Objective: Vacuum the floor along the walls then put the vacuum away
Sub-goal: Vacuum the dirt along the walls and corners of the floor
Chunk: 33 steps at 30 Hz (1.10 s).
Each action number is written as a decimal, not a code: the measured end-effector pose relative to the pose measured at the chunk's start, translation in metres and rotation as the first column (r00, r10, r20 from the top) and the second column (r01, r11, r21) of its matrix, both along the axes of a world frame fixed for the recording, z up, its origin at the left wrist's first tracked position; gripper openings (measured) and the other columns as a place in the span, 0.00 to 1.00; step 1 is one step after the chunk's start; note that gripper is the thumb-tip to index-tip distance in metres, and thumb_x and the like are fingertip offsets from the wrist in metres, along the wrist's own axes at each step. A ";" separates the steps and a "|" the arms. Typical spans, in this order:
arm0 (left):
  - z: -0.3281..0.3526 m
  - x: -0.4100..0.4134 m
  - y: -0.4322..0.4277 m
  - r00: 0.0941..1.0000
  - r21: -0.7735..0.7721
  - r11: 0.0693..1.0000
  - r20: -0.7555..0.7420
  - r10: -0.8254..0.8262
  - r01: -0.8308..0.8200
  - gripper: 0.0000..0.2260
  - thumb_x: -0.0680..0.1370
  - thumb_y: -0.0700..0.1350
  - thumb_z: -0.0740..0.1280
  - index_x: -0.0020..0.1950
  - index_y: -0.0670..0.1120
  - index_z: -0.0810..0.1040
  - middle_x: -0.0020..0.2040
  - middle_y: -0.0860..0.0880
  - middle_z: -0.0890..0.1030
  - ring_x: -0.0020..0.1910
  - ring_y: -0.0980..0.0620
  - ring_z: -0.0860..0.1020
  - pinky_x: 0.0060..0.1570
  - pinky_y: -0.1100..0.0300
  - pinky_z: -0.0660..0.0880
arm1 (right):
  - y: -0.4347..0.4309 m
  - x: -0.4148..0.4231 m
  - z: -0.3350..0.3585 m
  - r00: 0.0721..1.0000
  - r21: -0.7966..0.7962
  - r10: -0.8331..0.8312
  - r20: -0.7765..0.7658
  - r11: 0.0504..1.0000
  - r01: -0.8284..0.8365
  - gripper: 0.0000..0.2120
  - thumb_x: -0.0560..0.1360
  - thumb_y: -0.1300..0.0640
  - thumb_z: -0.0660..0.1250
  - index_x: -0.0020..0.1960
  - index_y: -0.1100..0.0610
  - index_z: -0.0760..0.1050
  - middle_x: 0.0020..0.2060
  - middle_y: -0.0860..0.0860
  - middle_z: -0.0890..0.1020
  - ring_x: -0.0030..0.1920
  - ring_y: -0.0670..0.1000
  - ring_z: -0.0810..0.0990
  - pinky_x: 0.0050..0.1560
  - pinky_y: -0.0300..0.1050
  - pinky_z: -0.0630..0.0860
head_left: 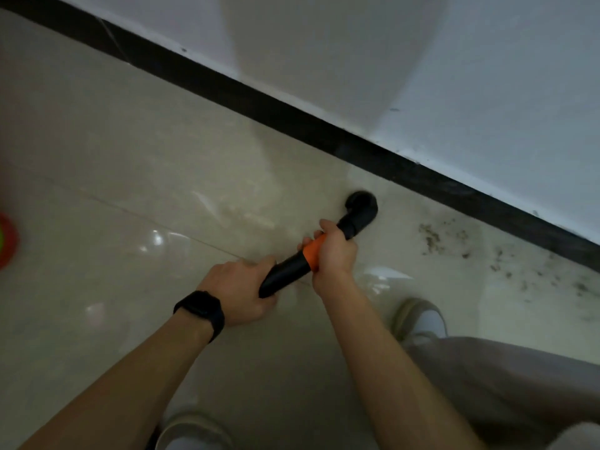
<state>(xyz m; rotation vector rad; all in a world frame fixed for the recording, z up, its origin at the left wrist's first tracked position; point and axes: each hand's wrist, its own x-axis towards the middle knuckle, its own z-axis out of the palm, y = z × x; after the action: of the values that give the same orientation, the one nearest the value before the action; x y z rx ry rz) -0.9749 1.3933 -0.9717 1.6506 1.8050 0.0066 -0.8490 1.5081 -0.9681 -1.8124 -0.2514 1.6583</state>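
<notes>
I hold a black vacuum wand (285, 271) with an orange collar (313, 251) over the glossy beige tiled floor (130, 196). My right hand (334, 251) grips the wand at the collar. My left hand (240, 290), with a black watch on the wrist, grips the wand's near end. The round black nozzle (362, 207) sits on the floor close to the black skirting board (292, 118) under the white wall (422, 66). Dark dirt crumbs (431, 238) lie scattered on the tiles to the right of the nozzle, along the skirting.
My two feet in pale shoes stand on the tiles, the right one (422, 319) near the dirt and the left one (191, 430) at the bottom edge. A blurred red round object (6, 241) shows at the left edge.
</notes>
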 end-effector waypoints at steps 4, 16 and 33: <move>-0.005 0.019 -0.014 0.970 -0.014 0.970 -0.010 -0.242 0.242 0.14 0.72 0.62 0.59 0.54 0.59 0.65 0.47 0.54 0.80 0.44 0.49 0.80 0.38 0.58 0.70 | -0.046 0.048 -0.005 0.960 -0.062 -0.280 0.021 0.958 0.281 0.10 0.77 0.69 0.68 0.44 0.60 0.68 0.24 0.53 0.72 0.19 0.51 0.72 0.22 0.42 0.74; -0.003 0.080 0.006 0.937 0.002 0.938 -0.042 -0.346 0.347 0.16 0.75 0.59 0.61 0.59 0.55 0.63 0.48 0.52 0.80 0.42 0.47 0.79 0.36 0.57 0.66 | -0.031 0.108 0.000 0.943 -0.076 -0.333 -0.027 0.941 0.330 0.08 0.74 0.67 0.67 0.40 0.60 0.70 0.24 0.52 0.72 0.20 0.52 0.71 0.23 0.44 0.74; -0.007 0.091 0.032 0.939 0.083 0.943 -0.152 -0.308 0.323 0.18 0.75 0.60 0.59 0.60 0.54 0.61 0.46 0.53 0.80 0.39 0.47 0.79 0.33 0.58 0.63 | 0.004 0.116 -0.002 0.948 -0.039 -0.258 -0.186 0.966 0.255 0.07 0.74 0.68 0.65 0.40 0.59 0.70 0.26 0.52 0.72 0.21 0.51 0.71 0.25 0.43 0.75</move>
<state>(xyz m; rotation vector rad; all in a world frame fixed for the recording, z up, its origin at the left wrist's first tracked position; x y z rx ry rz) -0.8843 1.4256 -0.9787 2.0465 1.6399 -0.1593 -0.7331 1.5125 -0.9702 -1.6062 0.0777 1.6336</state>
